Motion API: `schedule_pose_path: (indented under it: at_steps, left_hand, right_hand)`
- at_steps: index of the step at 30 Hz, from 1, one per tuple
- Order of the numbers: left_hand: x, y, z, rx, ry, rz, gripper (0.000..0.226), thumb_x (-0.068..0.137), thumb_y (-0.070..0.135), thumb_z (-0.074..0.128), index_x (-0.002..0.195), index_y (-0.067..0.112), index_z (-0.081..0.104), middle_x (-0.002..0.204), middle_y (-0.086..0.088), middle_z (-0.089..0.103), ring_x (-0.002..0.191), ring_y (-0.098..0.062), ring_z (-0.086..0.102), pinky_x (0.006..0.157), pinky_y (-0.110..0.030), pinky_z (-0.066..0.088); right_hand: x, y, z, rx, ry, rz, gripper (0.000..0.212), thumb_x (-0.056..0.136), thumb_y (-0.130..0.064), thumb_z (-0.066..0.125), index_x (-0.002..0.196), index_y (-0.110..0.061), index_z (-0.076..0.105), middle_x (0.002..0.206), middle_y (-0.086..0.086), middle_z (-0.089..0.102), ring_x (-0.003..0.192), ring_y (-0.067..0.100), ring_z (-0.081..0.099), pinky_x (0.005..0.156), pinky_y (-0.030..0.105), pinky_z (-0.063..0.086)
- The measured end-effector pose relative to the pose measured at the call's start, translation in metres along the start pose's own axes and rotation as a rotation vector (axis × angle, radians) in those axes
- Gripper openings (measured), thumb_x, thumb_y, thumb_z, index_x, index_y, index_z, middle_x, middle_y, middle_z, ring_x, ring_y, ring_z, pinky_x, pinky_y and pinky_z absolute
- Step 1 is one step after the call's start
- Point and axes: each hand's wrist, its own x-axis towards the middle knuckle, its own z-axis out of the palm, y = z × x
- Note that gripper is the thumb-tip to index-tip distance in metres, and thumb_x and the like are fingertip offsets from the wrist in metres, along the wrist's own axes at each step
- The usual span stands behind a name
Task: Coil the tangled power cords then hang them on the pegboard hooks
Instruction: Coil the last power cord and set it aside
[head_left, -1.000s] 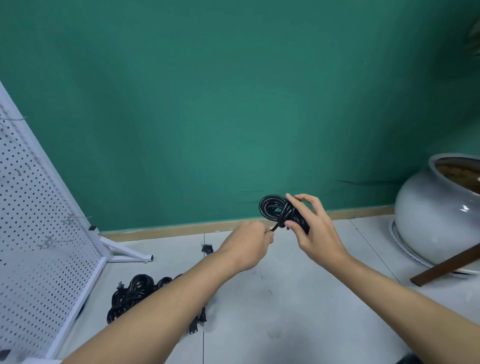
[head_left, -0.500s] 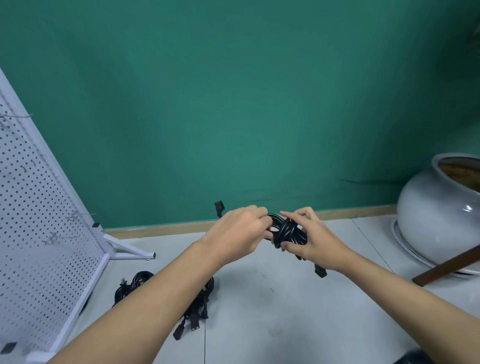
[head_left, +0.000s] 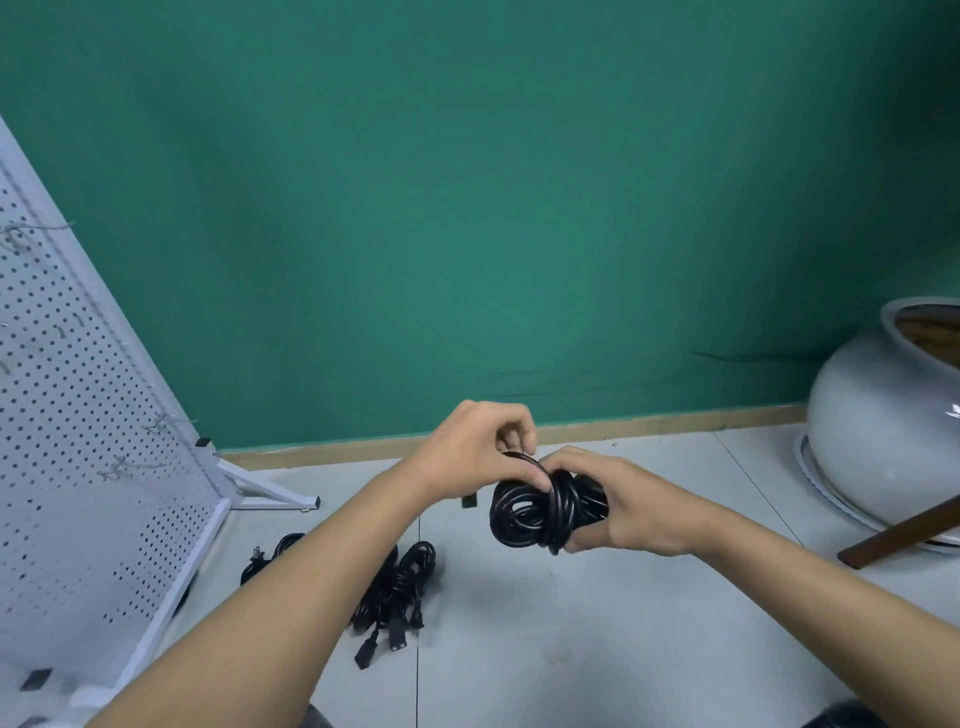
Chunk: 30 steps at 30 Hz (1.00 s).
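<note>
A black power cord (head_left: 524, 512), wound into a tight coil, is held in the air in front of me. My right hand (head_left: 626, 506) grips the coil's right side, thumb underneath. My left hand (head_left: 480, 449) pinches a strand of the cord at the top of the coil. One plug end (head_left: 469, 501) hangs just behind my left wrist. A pile of other black cords (head_left: 397, 587) lies on the floor below my left forearm, partly hidden by it. The white pegboard (head_left: 78, 415) leans at the left, with bare metal hooks (head_left: 122, 465) on it.
A large pale ceramic pot (head_left: 878, 431) sits at the right on the floor, with a brown wooden bar (head_left: 904, 530) leaning in front of it. The pegboard's white foot (head_left: 270, 491) juts out across the floor. A green wall stands behind.
Both hands have dropped lower with the coil. The left hand has moved from beside the coil to over its top, and more cord is wrapped round it. The loose plug end has swung behind my left wrist.
</note>
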Motion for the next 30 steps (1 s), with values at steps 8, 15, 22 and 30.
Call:
schedule_pose_path:
  at_steps: [8, 15, 22, 30]
  left_hand:
    - [-0.012, -0.039, -0.009, -0.408, -0.044, -0.272, 0.018, 0.088, 0.024, 0.082, 0.091, 0.009, 0.074, 0.076, -0.006, 0.065, 0.070, -0.015, 0.057, 0.069, -0.029, 0.048]
    - [-0.007, -0.034, -0.010, -0.422, 0.010, -0.292, 0.010, 0.084, 0.030, 0.085, 0.083, 0.021, 0.082, 0.077, 0.001, 0.072, 0.071, -0.011, 0.057, 0.064, -0.025, 0.042]
    - [-0.006, -0.032, 0.003, -0.596, -0.039, -0.305, 0.021, 0.091, 0.000, 0.071, 0.084, 0.017, 0.081, 0.082, -0.009, 0.075, 0.074, -0.021, 0.067, 0.072, -0.032, 0.053]
    - [-0.014, -0.043, 0.016, -0.636, -0.071, -0.467, 0.021, 0.105, 0.013, 0.058, 0.119, 0.002, 0.069, 0.089, -0.009, 0.067, 0.083, -0.018, 0.070, 0.080, -0.034, 0.062]
  right_hand:
    - [0.002, -0.003, 0.004, 0.310, 0.021, 0.039, 0.079, 0.076, -0.004, 0.090, 0.135, -0.034, 0.046, 0.137, -0.010, 0.059, 0.111, 0.042, 0.064, 0.096, 0.068, 0.049]
    - [0.000, -0.020, -0.003, 0.308, -0.004, 0.024, 0.080, 0.076, 0.001, 0.089, 0.138, -0.031, 0.049, 0.135, -0.013, 0.063, 0.121, 0.025, 0.065, 0.110, 0.055, 0.046]
    - [-0.003, -0.036, -0.007, 0.390, 0.029, -0.028, 0.079, 0.080, 0.005, 0.083, 0.145, -0.024, 0.048, 0.139, -0.003, 0.064, 0.134, 0.016, 0.057, 0.113, 0.030, 0.044]
    - [-0.003, -0.014, -0.009, 0.424, 0.200, 0.065, 0.069, 0.085, -0.007, 0.083, 0.144, -0.032, 0.055, 0.140, -0.015, 0.063, 0.127, 0.007, 0.061, 0.103, 0.028, 0.050]
